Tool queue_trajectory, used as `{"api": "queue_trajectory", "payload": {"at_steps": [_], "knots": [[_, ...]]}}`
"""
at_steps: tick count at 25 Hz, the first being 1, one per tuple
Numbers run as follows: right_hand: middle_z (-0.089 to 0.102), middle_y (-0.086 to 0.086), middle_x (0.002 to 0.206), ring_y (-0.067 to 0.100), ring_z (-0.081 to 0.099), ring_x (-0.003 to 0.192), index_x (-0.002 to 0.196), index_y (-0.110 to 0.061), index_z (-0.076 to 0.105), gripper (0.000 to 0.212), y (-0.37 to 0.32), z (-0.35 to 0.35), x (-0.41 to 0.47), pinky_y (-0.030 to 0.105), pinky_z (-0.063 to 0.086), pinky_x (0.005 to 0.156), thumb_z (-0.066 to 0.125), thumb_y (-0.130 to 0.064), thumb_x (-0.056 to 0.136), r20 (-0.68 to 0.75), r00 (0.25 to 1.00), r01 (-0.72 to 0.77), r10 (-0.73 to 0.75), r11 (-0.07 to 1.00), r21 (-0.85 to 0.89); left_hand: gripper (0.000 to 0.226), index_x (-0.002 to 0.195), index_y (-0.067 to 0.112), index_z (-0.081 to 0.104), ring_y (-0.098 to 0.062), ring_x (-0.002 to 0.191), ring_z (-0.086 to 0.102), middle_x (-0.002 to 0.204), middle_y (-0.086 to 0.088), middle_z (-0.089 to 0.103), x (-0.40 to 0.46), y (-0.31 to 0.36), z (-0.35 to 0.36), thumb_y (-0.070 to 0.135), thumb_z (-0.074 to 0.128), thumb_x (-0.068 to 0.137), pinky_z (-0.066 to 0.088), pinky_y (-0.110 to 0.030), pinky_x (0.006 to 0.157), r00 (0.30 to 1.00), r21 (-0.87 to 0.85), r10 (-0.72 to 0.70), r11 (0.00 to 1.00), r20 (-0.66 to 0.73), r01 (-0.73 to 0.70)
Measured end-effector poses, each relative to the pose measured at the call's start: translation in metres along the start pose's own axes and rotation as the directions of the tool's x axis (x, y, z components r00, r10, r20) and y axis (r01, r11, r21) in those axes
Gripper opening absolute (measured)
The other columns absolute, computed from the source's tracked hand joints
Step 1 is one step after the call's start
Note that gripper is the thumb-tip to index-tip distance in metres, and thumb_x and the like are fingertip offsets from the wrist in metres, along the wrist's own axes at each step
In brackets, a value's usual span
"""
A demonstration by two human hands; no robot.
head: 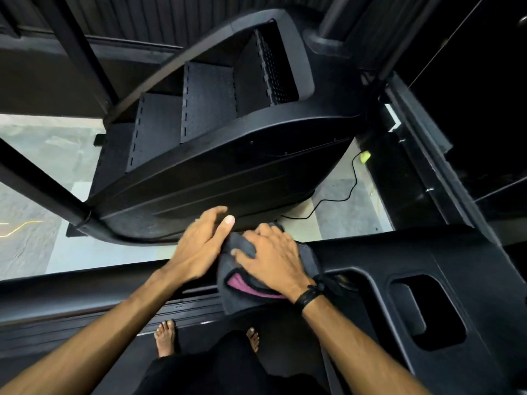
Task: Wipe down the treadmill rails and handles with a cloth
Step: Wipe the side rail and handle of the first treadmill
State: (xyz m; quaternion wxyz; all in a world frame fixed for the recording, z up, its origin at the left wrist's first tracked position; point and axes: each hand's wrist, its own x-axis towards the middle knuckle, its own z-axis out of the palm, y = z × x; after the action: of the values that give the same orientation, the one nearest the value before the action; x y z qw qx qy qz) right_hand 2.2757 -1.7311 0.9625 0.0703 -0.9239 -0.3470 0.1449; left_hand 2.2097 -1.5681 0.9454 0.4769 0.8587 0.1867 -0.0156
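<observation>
We see one gray cloth [245, 249] with a pink edge, bunched on the black rail [85, 283]. The rail is long and runs from left to right in front of us. Our right hand [273, 260] lies on the cloth with its fingers curled round it. Our left hand [202, 243] sits just beside it, fingers straight, touching the cloth's edge. We count two hands, two bare feet [165, 337] and one black wristband [310, 295].
</observation>
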Motion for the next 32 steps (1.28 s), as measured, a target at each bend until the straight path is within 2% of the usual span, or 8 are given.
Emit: {"api": "queue_trajectory", "payload": {"at_steps": [3,10,14,16,20,24,29,32], "knots": [[0.064,0.004,0.108,0.029,0.058,0.108,0.104,-0.028,0.065,0.047,0.065,-0.018,0.004,0.04,0.044,0.09,0.038,-0.064,0.09,0.049,0.99,-0.131,0.135,0.989,-0.075,0.09,0.148,0.017,0.037,-0.013,0.145,0.031,0.154,-0.004,0.042,-0.008,-0.027,-0.013,0.075,0.004,0.088,0.008,-0.039,0.123,0.998,0.4,0.058,0.915,-0.007,-0.051],[0.056,0.017,0.141,0.034,0.054,0.128,0.131,-0.01,0.059,0.046,0.048,0.01,0.1,0.041,0.043,0.102,0.041,-0.042,0.102,0.555,0.798,-0.276,0.237,0.961,-0.014,0.098,0.151,0.01,0.029,-0.012,0.146,0.03,0.156,-0.007,0.039,-0.012,-0.028,-0.01,0.075,-0.006,0.087,-0.001,-0.038,0.124,1.0,0.438,0.009,0.899,0.012,-0.013],[0.058,0.004,0.117,0.027,0.051,0.113,0.116,-0.027,0.064,0.044,-0.01,0.003,0.034,0.041,0.038,0.092,0.04,-0.057,0.095,0.232,0.973,0.001,-0.017,0.998,0.07,0.09,0.152,0.016,0.028,-0.008,0.143,0.032,0.155,-0.002,0.039,-0.009,-0.036,-0.016,0.072,-0.003,0.089,0.0,-0.035,0.124,0.998,0.259,-0.039,0.965,0.044,0.026],[0.056,-0.002,0.113,0.022,0.05,0.108,0.119,-0.032,0.062,0.051,0.029,-0.021,0.0,0.04,0.04,0.089,0.033,-0.062,0.09,0.107,0.993,-0.056,0.058,0.998,-0.027,0.091,0.152,0.017,0.028,-0.007,0.142,0.033,0.155,0.0,0.039,-0.008,-0.034,-0.016,0.074,-0.004,0.089,-0.001,-0.036,0.124,0.996,0.227,-0.029,0.974,0.088,0.008],[0.068,0.01,0.118,0.032,0.062,0.109,0.113,-0.023,0.07,0.063,0.132,-0.051,0.035,0.038,0.047,0.091,0.031,-0.059,0.078,0.232,0.793,-0.483,0.564,0.813,-0.324,0.092,0.151,0.017,0.029,-0.005,0.141,0.034,0.153,0.001,0.041,-0.002,-0.026,-0.014,0.075,-0.005,0.089,-0.001,-0.037,0.124,0.993,0.188,0.014,0.981,0.116,-0.036],[0.069,0.011,0.118,0.031,0.063,0.109,0.108,-0.018,0.071,0.052,0.049,-0.003,0.086,0.038,0.045,0.09,0.044,-0.059,0.09,0.467,0.797,-0.338,0.384,0.923,-0.183,0.09,0.149,0.019,0.034,-0.008,0.14,0.037,0.15,0.0,0.046,0.019,-0.015,-0.014,0.074,0.001,0.086,0.001,-0.036,0.124,0.993,0.058,-0.049,0.997,0.111,0.043],[0.06,0.0,0.104,0.024,0.052,0.098,0.106,-0.028,0.069,0.044,0.002,-0.011,-0.009,0.041,0.041,0.086,0.044,-0.055,0.082,0.008,0.992,-0.129,0.13,0.992,-0.012,0.081,0.144,0.02,0.04,-0.012,0.139,0.037,0.146,0.001,0.049,0.033,-0.005,-0.016,0.069,0.008,0.089,0.008,-0.039,0.123,0.989,-0.061,-0.07,0.995,0.127,0.078],[0.065,0.012,0.1,0.037,0.059,0.095,0.104,-0.018,0.073,0.066,0.112,-0.045,-0.025,0.047,0.048,0.081,0.033,-0.063,0.076,-0.121,0.905,-0.425,0.408,0.885,-0.188,0.091,0.143,0.018,0.042,-0.017,0.134,0.044,0.139,-0.002,0.055,0.03,-0.002,-0.016,0.074,0.002,0.083,0.011,-0.042,0.122,0.99,-0.054,-0.04,0.997,0.136,0.048]]}}
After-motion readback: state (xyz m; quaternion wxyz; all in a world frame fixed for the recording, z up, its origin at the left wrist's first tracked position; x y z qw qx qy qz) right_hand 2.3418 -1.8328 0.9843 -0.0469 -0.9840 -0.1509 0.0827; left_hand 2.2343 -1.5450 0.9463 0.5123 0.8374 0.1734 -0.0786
